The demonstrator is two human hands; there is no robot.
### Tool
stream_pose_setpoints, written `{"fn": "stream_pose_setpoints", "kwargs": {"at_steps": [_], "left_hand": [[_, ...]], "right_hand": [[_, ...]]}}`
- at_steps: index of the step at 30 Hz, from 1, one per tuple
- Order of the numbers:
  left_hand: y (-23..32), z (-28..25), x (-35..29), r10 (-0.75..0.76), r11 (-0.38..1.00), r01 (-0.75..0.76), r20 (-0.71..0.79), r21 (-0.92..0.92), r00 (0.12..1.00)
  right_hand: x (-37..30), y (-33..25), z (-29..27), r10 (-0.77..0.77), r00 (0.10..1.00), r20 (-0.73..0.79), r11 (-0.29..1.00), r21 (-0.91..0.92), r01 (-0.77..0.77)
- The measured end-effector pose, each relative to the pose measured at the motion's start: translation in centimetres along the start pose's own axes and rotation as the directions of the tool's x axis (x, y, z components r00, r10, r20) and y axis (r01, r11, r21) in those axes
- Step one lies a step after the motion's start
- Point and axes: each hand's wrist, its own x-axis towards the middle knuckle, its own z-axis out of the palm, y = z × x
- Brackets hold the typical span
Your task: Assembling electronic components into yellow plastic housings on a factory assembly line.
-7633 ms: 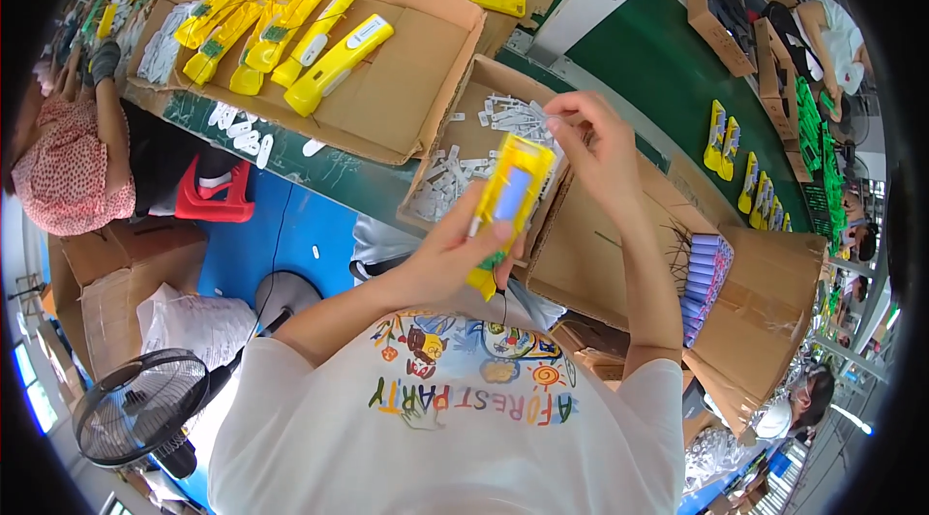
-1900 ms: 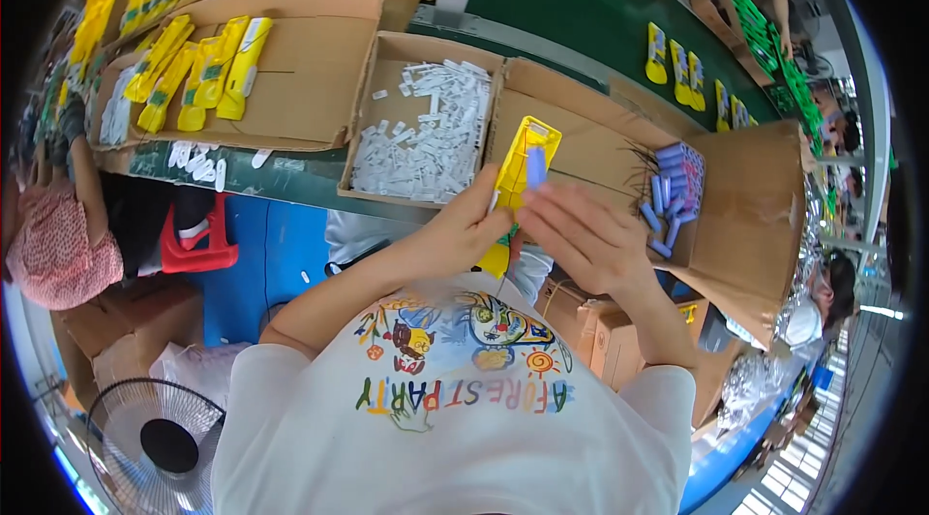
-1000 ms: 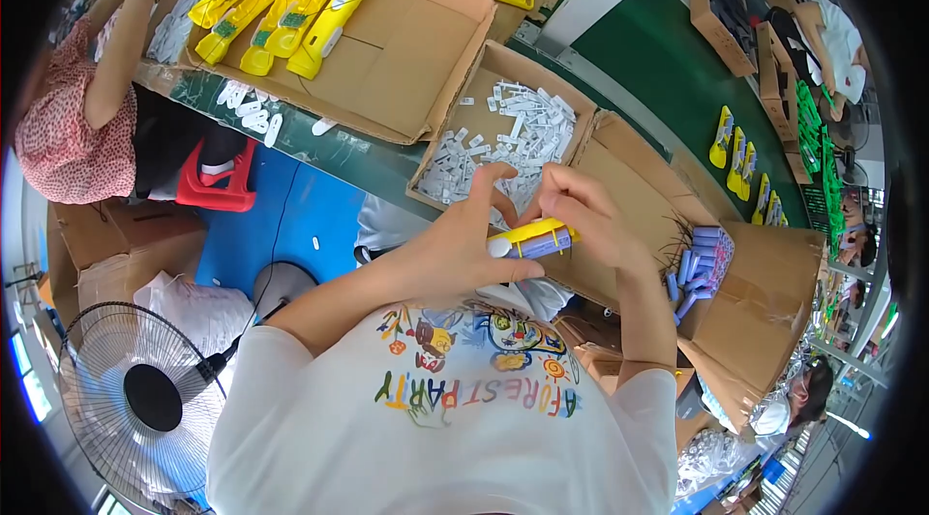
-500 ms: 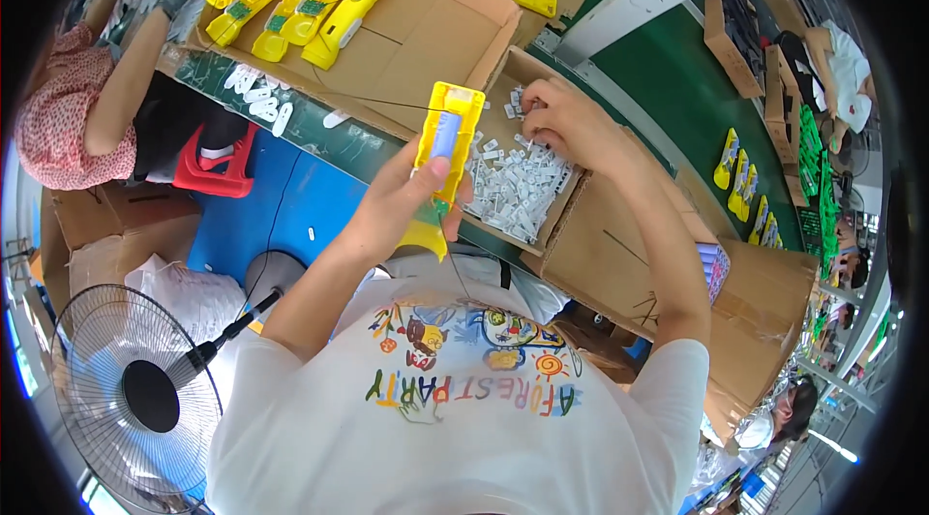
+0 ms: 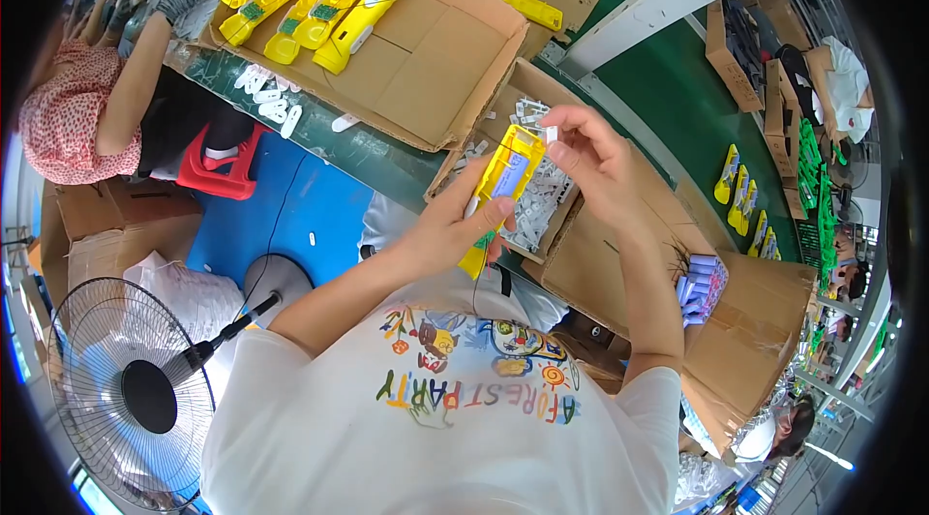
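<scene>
A yellow plastic housing [image 5: 521, 139] is gripped in my left hand [image 5: 450, 225], tilted up to the right. Inside it lies a purple cylindrical battery cell [image 5: 509, 176], my thumb close to its lower end. A bit of green circuit board shows lower in the housing, and a thin dark wire hangs below. My right hand [image 5: 605, 171] pinches a small white plastic piece [image 5: 552, 135] between thumb and fingers, right beside the housing's upper end. Beneath both hands is a cardboard box [image 5: 545, 79] of small white plastic parts [image 5: 532, 223], partly hidden by them.
Ahead lies a cardboard tray [image 5: 426, 45] with several yellow housings [image 5: 358, 26]. White pieces [image 5: 269, 99] lie on the green bench [image 5: 387, 149]. Purple cells [image 5: 699, 287] sit at right. A fan [image 5: 145, 399] stands lower left; a co-worker [image 5: 77, 133] sits at left.
My right hand has come up out of the parts box with a small white plastic piece. My left hand has moved the housing right and tilted it, so the two hands are close together.
</scene>
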Motion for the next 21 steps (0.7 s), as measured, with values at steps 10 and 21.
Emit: {"fn": "stream_pose_setpoints", "kwargs": {"at_steps": [10, 21], "left_hand": [[-0.3, 0.3, -0.1, 0.007, 0.998, -0.008, -0.014, -0.068, 1.000], [-0.7, 0.4, -0.4, 0.010, 0.991, -0.018, 0.060, 0.130, 0.998]], "right_hand": [[-1.2, 0.6, 2.9, -0.377, 0.853, -0.361, 0.809, -0.577, 0.113], [-2.1, 1.2, 2.8, 0.199, 0.876, -0.439, 0.973, 0.192, -0.125]]}}
